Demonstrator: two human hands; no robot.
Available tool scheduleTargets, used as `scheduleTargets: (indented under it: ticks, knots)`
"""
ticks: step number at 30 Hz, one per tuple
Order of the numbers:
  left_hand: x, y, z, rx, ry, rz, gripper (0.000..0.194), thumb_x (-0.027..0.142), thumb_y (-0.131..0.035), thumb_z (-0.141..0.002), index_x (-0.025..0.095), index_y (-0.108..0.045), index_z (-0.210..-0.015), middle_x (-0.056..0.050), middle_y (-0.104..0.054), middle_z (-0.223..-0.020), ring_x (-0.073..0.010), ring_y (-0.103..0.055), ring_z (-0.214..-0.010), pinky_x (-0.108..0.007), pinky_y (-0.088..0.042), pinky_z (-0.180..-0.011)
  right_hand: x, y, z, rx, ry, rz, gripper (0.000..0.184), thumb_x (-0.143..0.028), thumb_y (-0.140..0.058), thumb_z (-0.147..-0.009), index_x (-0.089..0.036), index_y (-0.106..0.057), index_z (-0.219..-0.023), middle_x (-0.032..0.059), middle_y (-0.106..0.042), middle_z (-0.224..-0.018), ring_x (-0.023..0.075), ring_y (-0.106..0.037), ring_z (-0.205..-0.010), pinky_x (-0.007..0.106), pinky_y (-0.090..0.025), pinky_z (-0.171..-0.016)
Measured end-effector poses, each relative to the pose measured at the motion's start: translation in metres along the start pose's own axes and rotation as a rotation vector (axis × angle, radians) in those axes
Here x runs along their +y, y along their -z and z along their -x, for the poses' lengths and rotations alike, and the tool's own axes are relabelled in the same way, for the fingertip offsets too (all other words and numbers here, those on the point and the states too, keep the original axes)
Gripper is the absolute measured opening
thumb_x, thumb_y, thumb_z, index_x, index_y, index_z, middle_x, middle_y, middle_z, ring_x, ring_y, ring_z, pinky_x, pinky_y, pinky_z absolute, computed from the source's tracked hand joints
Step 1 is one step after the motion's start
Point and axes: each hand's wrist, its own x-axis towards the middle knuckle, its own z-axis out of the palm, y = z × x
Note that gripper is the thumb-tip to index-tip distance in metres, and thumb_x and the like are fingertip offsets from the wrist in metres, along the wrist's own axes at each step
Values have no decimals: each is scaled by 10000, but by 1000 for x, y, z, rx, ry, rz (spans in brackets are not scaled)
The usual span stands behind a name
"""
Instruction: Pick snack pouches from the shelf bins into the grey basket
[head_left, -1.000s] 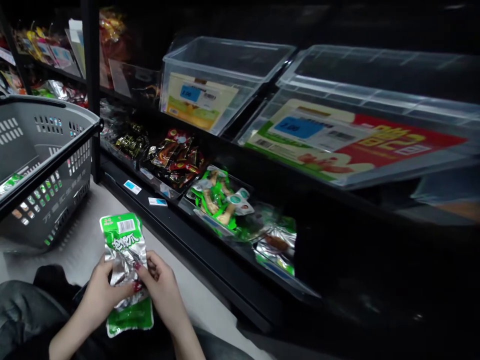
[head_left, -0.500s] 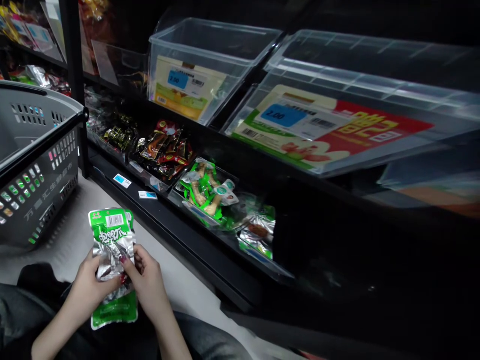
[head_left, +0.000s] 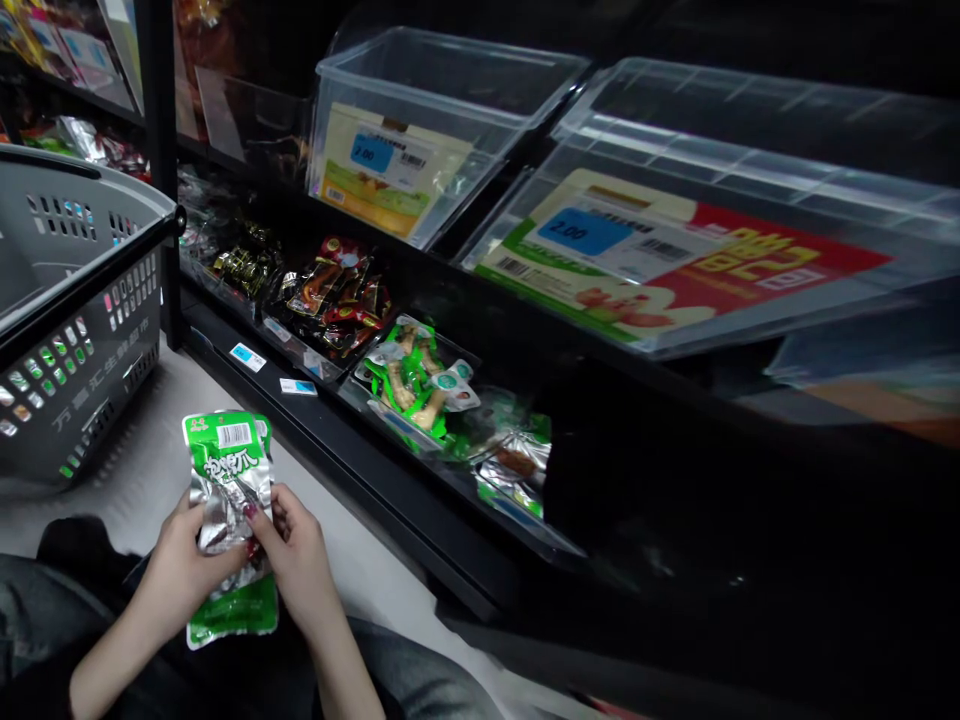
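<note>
Low in the head view, both my hands hold a green and silver snack packet over my lap. My left hand grips its left side with the fingers curled round it. My right hand pinches its middle from the right. The packet stands upright, barcode at the top. A little way right of my hands, the bottom shelf's tray holds similar green packets.
A grey shopping basket stands on the floor at the left. A black shelf unit runs across the view with trays of dark red snacks and clear plastic bins bearing price labels above. Pale floor lies between basket and shelf.
The view shifted slightly left and down over the second; the packet stays held in both hands in nearly the same pose.
</note>
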Motion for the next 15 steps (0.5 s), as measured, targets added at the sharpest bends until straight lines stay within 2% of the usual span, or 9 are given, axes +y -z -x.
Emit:
scheduleTargets:
  ticks: [9,15]
  knots:
    - [-3,-1,-1,4,7,16,241,192,-612,-620,153,-663,-852,-73,-566,-904,-245,-575,-845,-349,-455,-756,4,0,-1,10,-14,32,196,-365,-508,-791,-172,-540,-805,-26,-533,-655,107,-472,-598,197,-372,-553]
    - [-4,-3,-1,27,17,31,244,194,-624,-603,156,-673,-839,-65,-580,-880,-246,-587,-826,-342,-469,-722,3,-2,-1,29,0,21,178,-333,-510,-788,-160,-543,-812,-22,-533,-655,104,-473,-594,200,-384,-554]
